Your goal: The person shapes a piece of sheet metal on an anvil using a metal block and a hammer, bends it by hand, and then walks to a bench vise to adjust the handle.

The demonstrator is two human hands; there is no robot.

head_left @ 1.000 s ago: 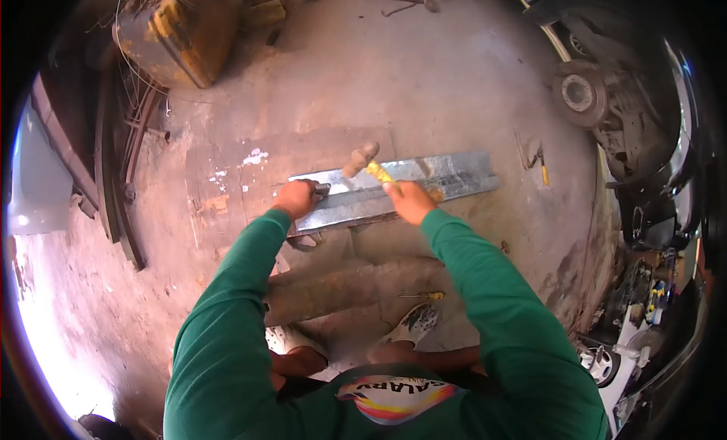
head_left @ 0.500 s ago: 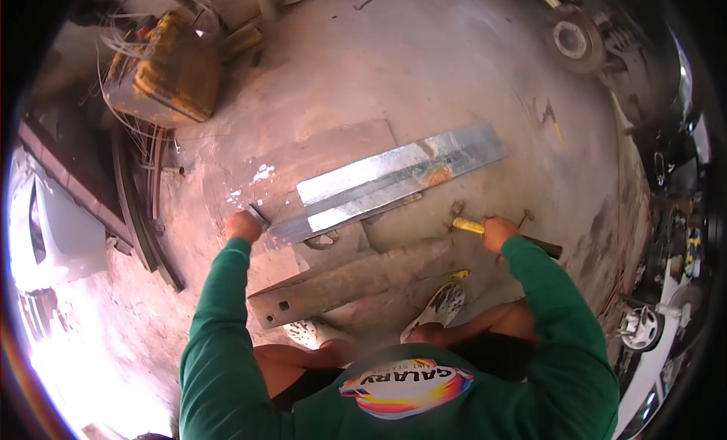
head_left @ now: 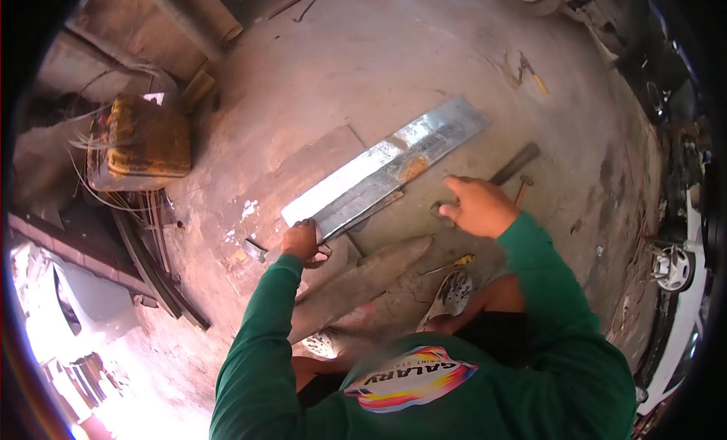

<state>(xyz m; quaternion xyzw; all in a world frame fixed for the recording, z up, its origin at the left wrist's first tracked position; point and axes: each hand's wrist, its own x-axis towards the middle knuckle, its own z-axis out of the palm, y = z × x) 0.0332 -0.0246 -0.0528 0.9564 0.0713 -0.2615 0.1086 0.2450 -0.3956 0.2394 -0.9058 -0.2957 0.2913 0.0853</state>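
Observation:
A long shiny metal sheet [head_left: 363, 171] with a lengthwise bend and a rusty patch lies slantwise over a flat brownish plate [head_left: 303, 163]. At the sheet's near left end, my left hand [head_left: 301, 240] has its fingers closed on the edge. A small dark metal block [head_left: 254, 250] rests on the floor left of that hand. My right hand [head_left: 478, 205] is right of the sheet, thumb and forefinger apart, with nothing held. Partly hidden by it is a hammer, its dark handle [head_left: 516, 162] showing beyond the fingers.
A rusty beam [head_left: 363, 281] and a yellow-handled screwdriver [head_left: 458, 263] lie near my feet. Another small hammer [head_left: 524, 186] is at the right, pliers [head_left: 534, 75] farther off. A yellow container [head_left: 149, 137] with wires stands at the left; a white car part [head_left: 681, 288] is at the right edge.
The left hand let go of the dark block and took hold of the sheet's end. The right hand released the yellow-handled hammer onto the floor. The view has turned.

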